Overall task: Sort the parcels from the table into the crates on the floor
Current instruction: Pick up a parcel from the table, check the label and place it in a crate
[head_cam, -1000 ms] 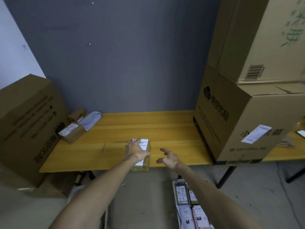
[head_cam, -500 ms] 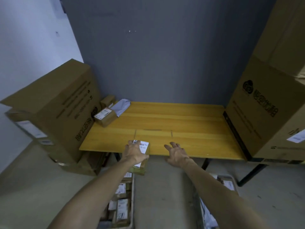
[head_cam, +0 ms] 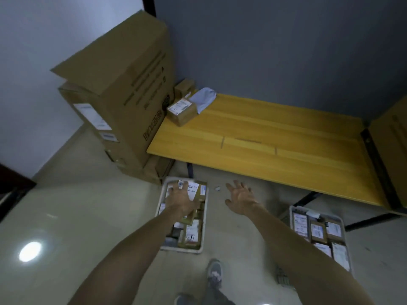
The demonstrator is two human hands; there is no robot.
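Here we see less than we would like of the parcel [head_cam: 193, 195], because our left hand [head_cam: 179, 200] lies over most of it: only its white label and a strip of brown cardboard show past the knuckles. Our fingers are curled over its top and grip it, though motion blur smears the fingertips, so we cannot tell just where each one sits. The parcel is held in the air above the far end of the left crate [head_cam: 203, 219] on the floor, off the table [head_cam: 264, 133]. Its long axis seems to run away from us, roughly along the length of that crate, with the labelled face turned upward; we cannot tell how far it is tilted.

Our right hand [head_cam: 241, 198] hangs over bare floor between the two crates, fingers spread and holding nothing. The right crate [head_cam: 291, 211] is partly hidden behind our right forearm, and its near corner is lost there. Both crates hold labelled parcels whose print is too small to read.

On the table's far left corner a small brown box [head_cam: 181, 112] stands with a grey mailer bag [head_cam: 203, 100] just behind it, and another little carton [head_cam: 185, 88] beyond, half hidden. Tall cardboard boxes [head_cam: 123, 84] stand left of the table. A large box [head_cam: 392, 137] at the right is cut off by the frame edge. Our shoe [head_cam: 214, 272] shows below.
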